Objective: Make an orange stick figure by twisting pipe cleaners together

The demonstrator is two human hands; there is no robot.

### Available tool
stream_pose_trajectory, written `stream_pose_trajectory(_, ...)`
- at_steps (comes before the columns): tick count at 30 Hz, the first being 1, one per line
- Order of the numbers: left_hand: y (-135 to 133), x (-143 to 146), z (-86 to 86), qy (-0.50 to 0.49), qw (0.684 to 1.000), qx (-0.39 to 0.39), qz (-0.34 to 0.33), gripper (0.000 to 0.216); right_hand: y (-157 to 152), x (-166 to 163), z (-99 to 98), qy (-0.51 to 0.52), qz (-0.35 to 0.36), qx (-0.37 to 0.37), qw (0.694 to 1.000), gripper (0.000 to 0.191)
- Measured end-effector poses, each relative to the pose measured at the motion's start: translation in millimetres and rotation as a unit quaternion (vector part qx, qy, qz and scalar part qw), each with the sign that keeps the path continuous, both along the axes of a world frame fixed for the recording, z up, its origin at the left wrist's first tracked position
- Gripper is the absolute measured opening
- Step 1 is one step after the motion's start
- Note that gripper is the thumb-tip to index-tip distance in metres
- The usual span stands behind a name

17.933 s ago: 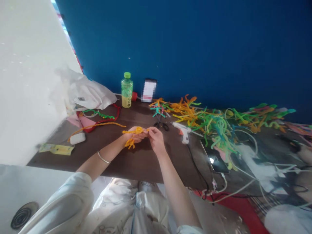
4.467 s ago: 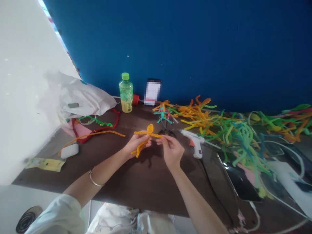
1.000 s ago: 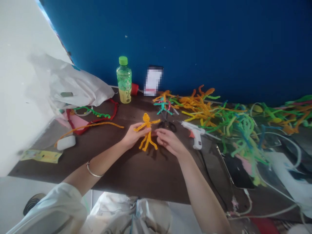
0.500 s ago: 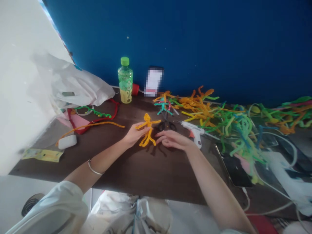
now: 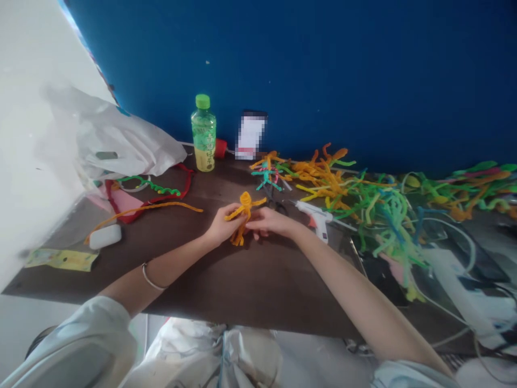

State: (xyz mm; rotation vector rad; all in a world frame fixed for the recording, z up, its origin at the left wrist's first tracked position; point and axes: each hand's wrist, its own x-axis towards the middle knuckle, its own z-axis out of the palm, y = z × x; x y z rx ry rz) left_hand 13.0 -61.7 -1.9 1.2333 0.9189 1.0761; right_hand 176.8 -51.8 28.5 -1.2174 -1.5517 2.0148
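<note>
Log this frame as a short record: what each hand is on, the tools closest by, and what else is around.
Left hand: holds the orange pipe-cleaner figure
Right hand: fingers extended, reaching to the figure from the side
Nearest tools: black-handled scissors, white hot glue gun
Materials: heap of multicoloured pipe cleaners
Rest: green-capped plastic bottle, white plastic bag, white block
Surface: dark wooden table, against a blue wall
</note>
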Motion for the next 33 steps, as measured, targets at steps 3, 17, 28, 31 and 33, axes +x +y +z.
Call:
stream_pose_trajectory(3,4.3,-0.4,-3.6,-0.028,0.999,-0.038,0.005,0.025,-1.5,-2.4,-6.4,0.017,-0.062,0.021,0.998,0.012)
stream_pose_trajectory(17,1.8,-1.9,5.9,-0.022,0.999,-0.042,-0.002,0.022,-28.3,-29.7,-15.4,0.065,-0.372,0.151,0.914,0.025)
stream_pose_trajectory(28,2.6,3.7,8.6,-0.067,0.994,-0.078,-0.043,0.029,-26.7,-24.2,-18.7,0.090,-0.347,0.128,0.925,0.021)
stream_pose_trajectory(31,1.6,2.4,9.3,-0.116,0.984,-0.104,-0.090,0.029,-29.1,-28.9,-18.9,0.098,-0.348,0.142,0.921,0.022)
stream_pose_trajectory(33,1.0,1.1,9.7,-0.144,0.977,-0.120,-0.102,0.031,-31.9,-33.9,-19.4,0.078,-0.362,0.175,0.913,0.022)
